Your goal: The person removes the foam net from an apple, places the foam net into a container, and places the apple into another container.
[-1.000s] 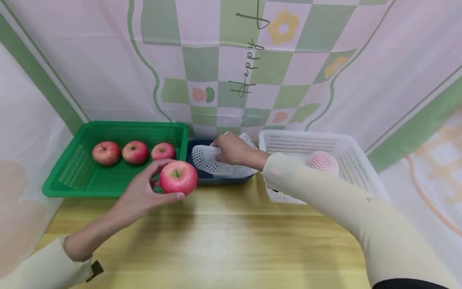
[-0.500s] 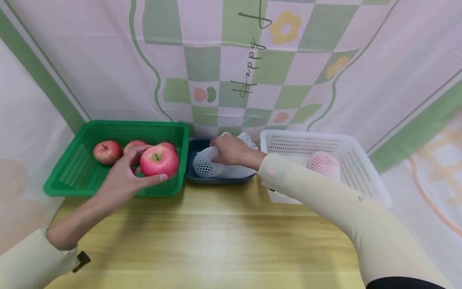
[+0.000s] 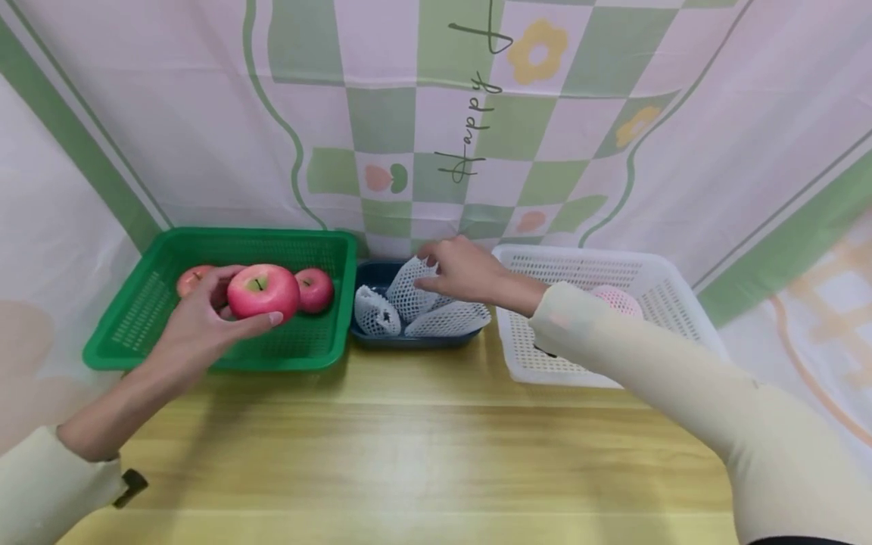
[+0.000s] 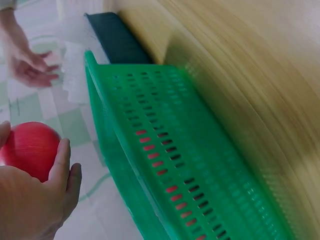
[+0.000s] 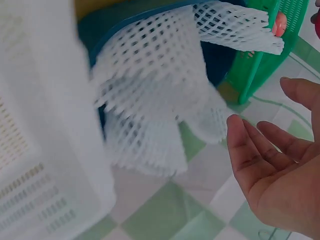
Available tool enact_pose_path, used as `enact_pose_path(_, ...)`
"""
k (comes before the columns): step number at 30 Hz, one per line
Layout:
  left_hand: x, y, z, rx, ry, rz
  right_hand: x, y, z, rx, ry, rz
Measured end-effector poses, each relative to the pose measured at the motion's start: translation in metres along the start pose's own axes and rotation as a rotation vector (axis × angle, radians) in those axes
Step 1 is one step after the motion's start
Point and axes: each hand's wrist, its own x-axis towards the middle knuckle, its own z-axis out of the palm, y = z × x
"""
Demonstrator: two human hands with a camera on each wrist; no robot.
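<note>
My left hand (image 3: pixel 194 325) holds a red apple (image 3: pixel 263 291) between thumb and fingers, above the green basket (image 3: pixel 218 362). Behind it in the basket lie another apple (image 3: pixel 316 291) at right and one partly hidden apple (image 3: pixel 192 279) at left. Over the dark blue tray (image 3: pixel 415 343), my right hand (image 3: pixel 470 271) hovers with loosely bent fingers and nothing between them. White foam fruit nets (image 3: pixel 446 319) lie in that tray, one (image 3: pixel 412 289) standing up just below the fingers. The right wrist view shows the right hand (image 5: pixel 280 170) apart from the nets.
A white basket (image 3: pixel 671 310) stands to the right, holding an apple-like round thing in a pinkish net (image 3: pixel 618 300), partly hidden by the right sleeve. All containers line the back of the wooden table (image 3: pixel 409 454), against a patterned cloth (image 3: pixel 381 121).
My left hand has carried the apple leftward from near the tray to above the green basket. The right hand has let go of a foam net and drawn back slightly up and right.
</note>
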Motion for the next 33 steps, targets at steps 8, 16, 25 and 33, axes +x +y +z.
enact_pose_path(8,0.006,-0.014,-0.013,-0.019,0.030,-0.018,-0.027,0.021,-0.023,-0.041,0.026,0.022)
enact_pose_path(16,0.012,-0.027,-0.024,0.047,0.086,-0.052,-0.056,0.048,-0.044,-0.080,0.040,0.091)
enact_pose_path(25,0.013,-0.038,-0.032,0.096,0.128,-0.079,-0.096,0.093,-0.063,-0.137,0.041,0.176)
enact_pose_path(33,0.016,-0.050,-0.049,0.130,0.122,-0.111,-0.127,0.138,-0.073,-0.175,-0.017,0.295)
